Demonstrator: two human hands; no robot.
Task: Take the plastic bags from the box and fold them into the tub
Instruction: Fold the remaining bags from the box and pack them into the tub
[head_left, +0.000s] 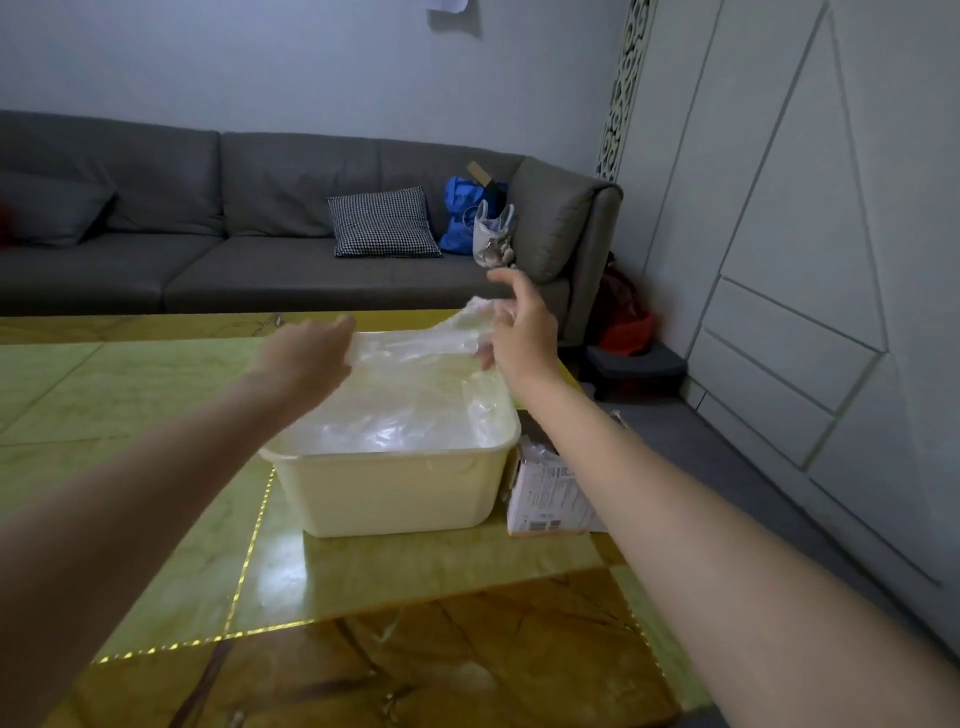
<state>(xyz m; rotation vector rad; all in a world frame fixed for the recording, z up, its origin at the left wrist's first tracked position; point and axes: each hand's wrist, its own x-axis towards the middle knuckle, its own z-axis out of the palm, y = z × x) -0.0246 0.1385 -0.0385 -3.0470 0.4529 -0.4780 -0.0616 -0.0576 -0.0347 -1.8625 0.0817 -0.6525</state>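
A clear plastic bag (415, 374) is stretched flat over the far half of a cream plastic tub (395, 493) on the table. My left hand (306, 353) grips the bag's left edge. My right hand (519, 322) pinches the bag's raised right corner, with the index finger pointing up. More crumpled clear plastic lies inside the tub under the stretched bag. A small white cardboard box (550, 493) stands just right of the tub under my right forearm, open at the top with plastic showing in it.
The yellow-green glossy table (156, 405) runs left and toward me. A grey sofa (260, 218) stands behind it with a checked cushion (384, 223) and a blue bag (462, 213). White panelled cabinets (805, 260) line the right side.
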